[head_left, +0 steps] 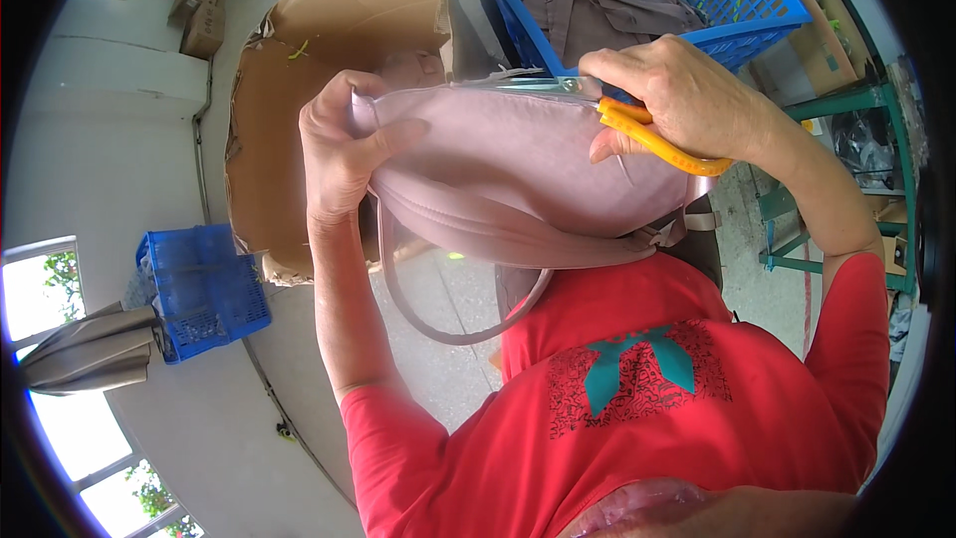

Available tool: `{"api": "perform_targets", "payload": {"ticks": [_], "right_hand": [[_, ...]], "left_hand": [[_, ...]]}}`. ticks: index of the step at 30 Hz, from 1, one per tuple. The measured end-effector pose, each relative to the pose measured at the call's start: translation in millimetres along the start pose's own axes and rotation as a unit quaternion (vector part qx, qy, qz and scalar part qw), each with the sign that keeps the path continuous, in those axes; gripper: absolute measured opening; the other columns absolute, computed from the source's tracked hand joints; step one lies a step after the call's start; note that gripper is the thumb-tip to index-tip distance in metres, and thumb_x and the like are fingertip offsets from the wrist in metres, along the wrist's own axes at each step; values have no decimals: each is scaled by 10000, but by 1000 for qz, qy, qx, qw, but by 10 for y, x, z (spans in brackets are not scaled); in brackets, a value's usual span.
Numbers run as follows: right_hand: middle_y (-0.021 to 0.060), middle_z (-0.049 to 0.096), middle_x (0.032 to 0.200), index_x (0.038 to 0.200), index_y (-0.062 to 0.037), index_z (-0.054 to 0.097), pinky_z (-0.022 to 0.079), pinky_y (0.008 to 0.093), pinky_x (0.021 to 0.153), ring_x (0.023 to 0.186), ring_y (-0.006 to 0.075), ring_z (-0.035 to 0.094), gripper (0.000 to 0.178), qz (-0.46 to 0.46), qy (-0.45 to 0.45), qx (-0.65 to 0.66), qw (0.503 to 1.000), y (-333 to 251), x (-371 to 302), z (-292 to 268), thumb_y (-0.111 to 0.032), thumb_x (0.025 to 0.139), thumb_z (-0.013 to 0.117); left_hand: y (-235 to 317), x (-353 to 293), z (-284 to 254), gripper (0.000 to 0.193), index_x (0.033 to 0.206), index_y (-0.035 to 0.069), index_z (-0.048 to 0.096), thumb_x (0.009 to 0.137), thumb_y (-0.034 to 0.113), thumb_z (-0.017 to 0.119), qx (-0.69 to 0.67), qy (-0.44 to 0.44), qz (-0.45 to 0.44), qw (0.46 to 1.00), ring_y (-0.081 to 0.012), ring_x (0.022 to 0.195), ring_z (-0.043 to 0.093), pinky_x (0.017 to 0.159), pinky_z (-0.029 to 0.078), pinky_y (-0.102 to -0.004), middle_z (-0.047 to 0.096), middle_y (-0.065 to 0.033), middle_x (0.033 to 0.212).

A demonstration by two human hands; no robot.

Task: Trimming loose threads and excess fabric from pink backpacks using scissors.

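Pink bag (498,144), held up before the red shirt (797,418). The left hand (342,144) pinches its left end, thumb in front; the right hand's (677,90) fingers curl around an orange-handled tool (687,161) at the upper right edge. Beyond: cardboard box (299,110), blue basket (742,37).

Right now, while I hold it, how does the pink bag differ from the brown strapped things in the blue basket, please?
Colour: the pink bag is pale; the brown strapped things are darker.
Place: the pink bag is held up, gripped at one end by the left hand; the brown things lie in the blue basket.
Shape: the pink bag looks fairly smooth; the brown things look rumpled.
Shared: both look like fabric and have straps.
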State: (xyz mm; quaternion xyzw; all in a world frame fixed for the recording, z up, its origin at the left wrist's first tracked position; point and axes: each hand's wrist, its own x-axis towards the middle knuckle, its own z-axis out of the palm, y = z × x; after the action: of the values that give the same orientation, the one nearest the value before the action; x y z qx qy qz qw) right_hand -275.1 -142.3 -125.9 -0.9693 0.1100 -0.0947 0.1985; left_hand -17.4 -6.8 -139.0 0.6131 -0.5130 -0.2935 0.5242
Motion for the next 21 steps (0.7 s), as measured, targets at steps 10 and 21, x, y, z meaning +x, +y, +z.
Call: {"api": "perform_targets", "payload": {"ticks": [10, 21], "right_hand": [[160, 558, 615, 831, 9, 511, 454, 381, 559, 596, 335, 574, 529, -60, 67, -31, 995, -18, 113, 34, -446, 651, 709], [159, 594, 614, 819, 22, 512, 438, 322, 498, 547, 311, 586, 363, -2, 66, 135, 989, 19, 46, 128, -236, 695, 735]], "left_hand": [[19, -13, 36, 309, 805, 50, 574, 553, 50, 753, 13, -7, 21, 1000, -91, 659, 552, 623, 465, -217, 601, -13, 728], [-43, -77, -130, 368, 1060, -36, 523, 720, 34, 645, -65, -55, -35, 996, -103, 814, 540, 770, 426, -224, 583, -56, 919]]}}
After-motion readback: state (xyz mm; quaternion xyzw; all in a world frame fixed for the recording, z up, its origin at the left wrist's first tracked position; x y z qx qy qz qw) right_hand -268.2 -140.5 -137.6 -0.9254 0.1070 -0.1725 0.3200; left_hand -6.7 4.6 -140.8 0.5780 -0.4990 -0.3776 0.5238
